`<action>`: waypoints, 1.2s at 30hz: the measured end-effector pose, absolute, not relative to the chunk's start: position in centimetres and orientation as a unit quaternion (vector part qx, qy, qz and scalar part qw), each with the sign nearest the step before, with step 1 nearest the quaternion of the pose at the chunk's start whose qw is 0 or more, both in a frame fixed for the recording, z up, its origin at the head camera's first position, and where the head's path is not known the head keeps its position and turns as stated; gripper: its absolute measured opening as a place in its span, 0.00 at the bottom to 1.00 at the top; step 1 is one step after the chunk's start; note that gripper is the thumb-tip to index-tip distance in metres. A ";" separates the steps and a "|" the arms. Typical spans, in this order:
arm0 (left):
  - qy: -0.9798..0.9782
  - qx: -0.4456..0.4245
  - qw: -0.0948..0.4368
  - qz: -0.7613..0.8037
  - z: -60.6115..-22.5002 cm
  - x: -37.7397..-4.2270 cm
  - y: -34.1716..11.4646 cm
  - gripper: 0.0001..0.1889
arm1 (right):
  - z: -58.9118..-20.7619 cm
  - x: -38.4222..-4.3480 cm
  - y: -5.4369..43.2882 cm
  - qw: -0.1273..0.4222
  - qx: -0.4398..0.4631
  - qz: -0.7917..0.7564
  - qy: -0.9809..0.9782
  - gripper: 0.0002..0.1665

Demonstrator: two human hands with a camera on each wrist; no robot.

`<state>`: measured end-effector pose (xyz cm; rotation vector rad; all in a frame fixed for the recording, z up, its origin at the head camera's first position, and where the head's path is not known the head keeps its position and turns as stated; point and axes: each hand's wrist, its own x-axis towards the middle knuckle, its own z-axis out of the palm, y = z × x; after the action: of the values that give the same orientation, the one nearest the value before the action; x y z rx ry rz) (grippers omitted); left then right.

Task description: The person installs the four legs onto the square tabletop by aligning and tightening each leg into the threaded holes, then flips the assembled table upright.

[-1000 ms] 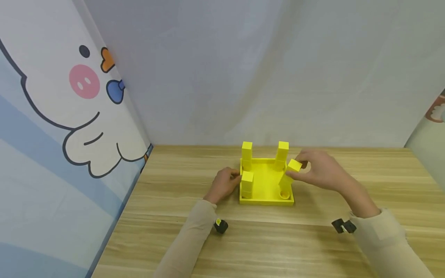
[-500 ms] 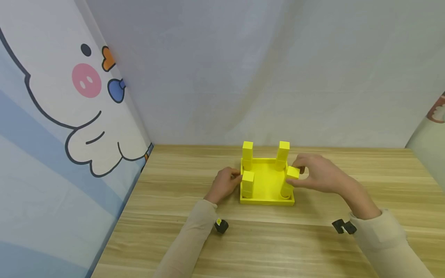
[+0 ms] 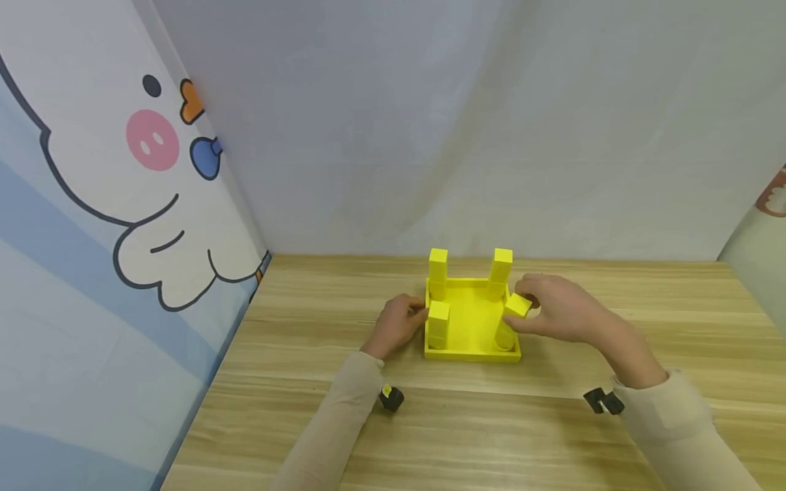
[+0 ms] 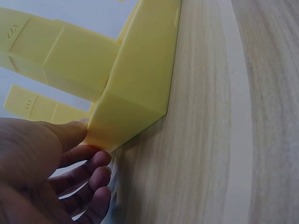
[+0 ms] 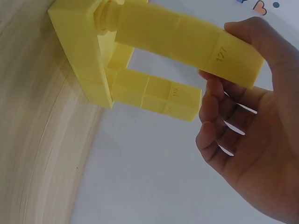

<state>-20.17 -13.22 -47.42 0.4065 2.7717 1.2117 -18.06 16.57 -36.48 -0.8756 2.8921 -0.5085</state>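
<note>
A yellow square post, marked 127 in the right wrist view, is pinched near its top between thumb and fingers of my right hand. Its lower end is over the near-right corner of a shallow yellow tray. Ridged threads show between post and tray, and the post leans slightly. Thumb and forefinger of my left hand pinch the tray's left wall. Posts rise from the other corners: a near-left post, a far-left post and a far-right post.
The tray lies on a wood-grain table. A pale grey cloth wall stands behind the table. On the left is a panel with a cartoon print.
My right hand has lowered the post onto the near-right corner, covering the round opening seen there before. Its top has since twisted slightly. The left hand stays on the tray.
</note>
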 end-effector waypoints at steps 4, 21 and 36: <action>0.906 0.138 0.043 0.397 -47.5 -20.3 -13.2 0.10 | -36.5 -17.9 16.5 0.030 -0.282 -0.144 0.948 0.24; 0.908 0.132 0.037 0.397 -47.6 -20.0 -13.2 0.11 | -34.9 -16.9 17.0 0.073 -0.301 -0.143 0.940 0.32; 0.907 0.129 0.042 0.398 -47.5 -20.1 -13.1 0.11 | -34.7 -17.3 17.5 0.045 -0.299 -0.148 0.942 0.13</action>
<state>-20.11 -13.14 -47.46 0.3939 2.7768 1.2186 -17.31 17.51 -34.68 -0.9134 2.8760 -0.4506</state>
